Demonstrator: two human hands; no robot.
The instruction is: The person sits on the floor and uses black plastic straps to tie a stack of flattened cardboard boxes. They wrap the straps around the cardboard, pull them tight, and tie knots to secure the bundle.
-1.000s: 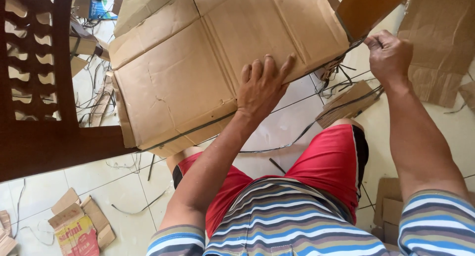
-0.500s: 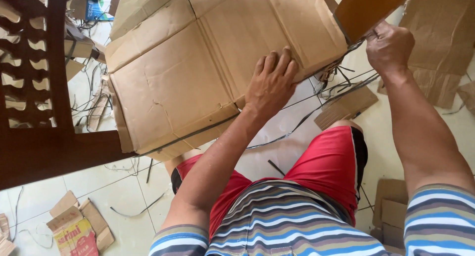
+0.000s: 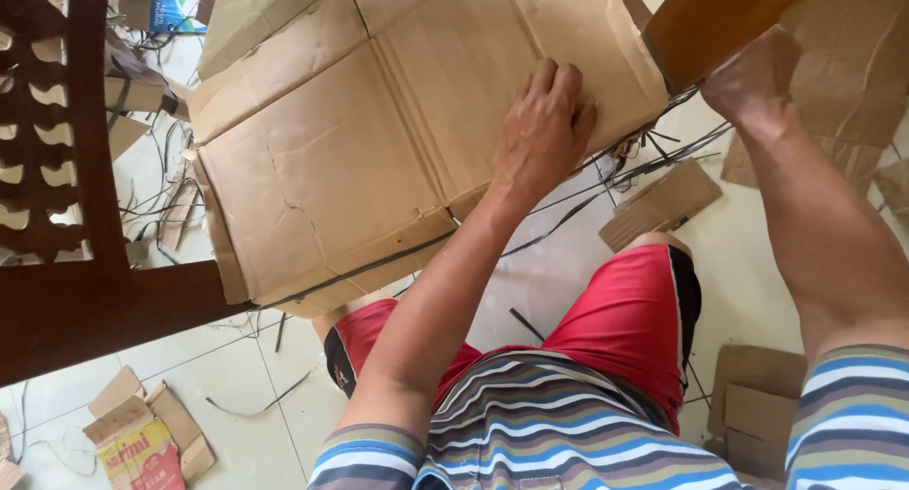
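Observation:
A large flattened brown cardboard box (image 3: pixel 331 168) lies over my knees, with a thin dark strap along its near edge. My left hand (image 3: pixel 542 130) rests palm down on its right part, fingers stretched out and close together, holding nothing. At the upper right my right hand (image 3: pixel 753 78) is raised beside the sheet's right edge. Its fingers are hidden behind a brown wooden edge (image 3: pixel 720 17), so what it grips is unclear.
A dark carved wooden chair (image 3: pixel 66 168) stands at the left. Black straps (image 3: pixel 653 154) and a cardboard scrap (image 3: pixel 663 204) lie on the tiled floor. A printed carton piece (image 3: pixel 142 443) is at lower left, folded cardboard (image 3: pixel 757 405) at lower right, more cardboard (image 3: pixel 852 73) at upper right.
My left hand has slid farther up and right across the cardboard. My right hand has risen until the wooden edge covers its fingers.

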